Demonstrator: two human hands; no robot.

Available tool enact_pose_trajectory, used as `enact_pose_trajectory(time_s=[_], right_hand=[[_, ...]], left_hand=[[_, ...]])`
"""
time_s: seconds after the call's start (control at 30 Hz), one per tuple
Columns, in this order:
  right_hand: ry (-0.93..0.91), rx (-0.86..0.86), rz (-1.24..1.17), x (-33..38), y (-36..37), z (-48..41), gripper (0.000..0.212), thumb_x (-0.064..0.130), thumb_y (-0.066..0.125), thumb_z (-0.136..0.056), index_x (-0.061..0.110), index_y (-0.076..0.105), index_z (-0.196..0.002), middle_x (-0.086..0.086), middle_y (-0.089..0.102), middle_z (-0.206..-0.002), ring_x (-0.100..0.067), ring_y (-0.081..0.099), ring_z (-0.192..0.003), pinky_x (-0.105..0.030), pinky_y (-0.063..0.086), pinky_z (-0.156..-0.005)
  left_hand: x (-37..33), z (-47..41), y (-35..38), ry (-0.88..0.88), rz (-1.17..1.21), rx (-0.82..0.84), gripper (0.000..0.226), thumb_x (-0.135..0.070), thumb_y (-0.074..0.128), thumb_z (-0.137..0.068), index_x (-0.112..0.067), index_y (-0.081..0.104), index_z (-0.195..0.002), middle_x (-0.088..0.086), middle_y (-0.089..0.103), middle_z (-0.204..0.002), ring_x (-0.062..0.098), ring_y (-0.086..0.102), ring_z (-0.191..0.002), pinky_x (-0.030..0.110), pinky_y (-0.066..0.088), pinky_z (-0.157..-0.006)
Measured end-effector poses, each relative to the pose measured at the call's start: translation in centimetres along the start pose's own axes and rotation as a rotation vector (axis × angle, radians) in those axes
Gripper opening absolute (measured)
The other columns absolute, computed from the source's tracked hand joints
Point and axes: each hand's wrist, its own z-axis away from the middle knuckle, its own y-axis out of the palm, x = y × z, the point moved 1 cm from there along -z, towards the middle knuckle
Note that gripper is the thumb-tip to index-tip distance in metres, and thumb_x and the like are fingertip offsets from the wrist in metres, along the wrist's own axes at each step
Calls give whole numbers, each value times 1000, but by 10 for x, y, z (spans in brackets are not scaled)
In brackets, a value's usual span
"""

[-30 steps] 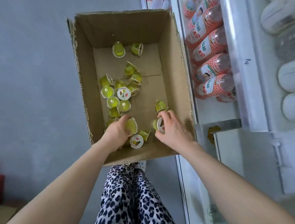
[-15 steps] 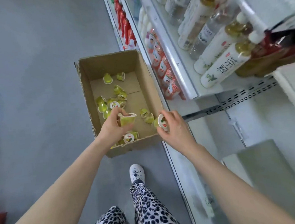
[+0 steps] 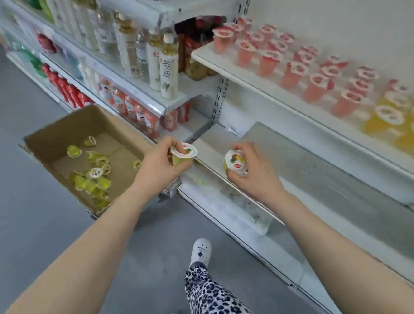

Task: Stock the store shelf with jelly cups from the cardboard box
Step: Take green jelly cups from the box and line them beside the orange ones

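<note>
Left hand [image 3: 157,164] gripping jelly cup [image 3: 184,153], box [image 3: 57,129] — cups [image 3: 90,182] inside

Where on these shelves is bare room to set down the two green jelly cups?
The grey lower shelf, right of the perforated post, is bare. The upper shelf is crowded with pink cups and orange cups; only its front strip is free.

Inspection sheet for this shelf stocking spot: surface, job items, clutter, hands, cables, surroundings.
Surface: white lower shelf, hands above its front edge.
Job's things: cardboard box on the floor, green jelly cups loose inside.
Clutter: nothing seen.
Grippers: left hand grips a lidded cup; right hand grips a second cup.
Cables: nothing seen.
Surroundings: pink cups and orange cups on the upper shelf; drink bottles further left.
</note>
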Motion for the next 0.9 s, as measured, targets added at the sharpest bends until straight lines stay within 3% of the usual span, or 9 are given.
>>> enact_pose_trajectory(time_s=[0.13, 0.2, 0.33, 0.5, 0.77, 0.9], right_hand=[[83, -172, 37, -21, -70, 56, 47, 24, 76, -77, 19, 58, -120, -1, 56, -112, -16, 53, -104, -19, 31, -81], [114, -281, 60, -33, -106, 82, 46, 24, 77, -76, 18, 60, -118, -1, 57, -110, -17, 55, -103, -18, 31, -79], [172, -458, 128, -64, -173, 134, 45, 30, 78, -77, 23, 62, -118, 5, 58, -109, -14, 56, -98, -19, 33, -77], [193, -568, 191, -118, -255, 190, 45, 35, 78, -79, 22, 63, -119, 6, 57, -106, -7, 52, -90, -14, 31, -74], [244, -684, 311, -205, -388, 279, 45, 35, 78, -78, 20, 65, -119, 2, 60, -112, -16, 57, -104, -18, 35, -85], [317, -726, 320, -251, -441, 333, 43, 30, 79, -79, 19, 65, -118, 2, 58, -111, -12, 54, -102, -7, 29, -82]], left_hand=[[-63, 12, 46, 137, 29, 138, 31, -24, 79, -77, -26, 50, -87, -4, 66, -90, 12, 55, -64, 33, 45, -60], [-96, 16, 73, 211, 10, 175, 32, -23, 81, -75, -22, 52, -89, -11, 63, -86, 7, 56, -66, 26, 44, -64], [-163, 28, 134, 337, 13, 249, 35, -27, 82, -73, -26, 51, -88, -15, 60, -78, -3, 53, -56, 17, 40, -57], [-249, 51, 221, 470, 83, 296, 37, -31, 84, -71, -28, 51, -87, -15, 56, -79, 6, 55, -61, 19, 43, -60], [-361, 97, 352, 598, 164, 384, 36, -34, 82, -73, -30, 50, -90, -16, 55, -85, 8, 51, -62, 26, 44, -65], [-402, 128, 409, 626, 190, 426, 36, -34, 81, -74, -33, 50, -90, -12, 58, -90, 14, 56, -67, 28, 47, -65]])
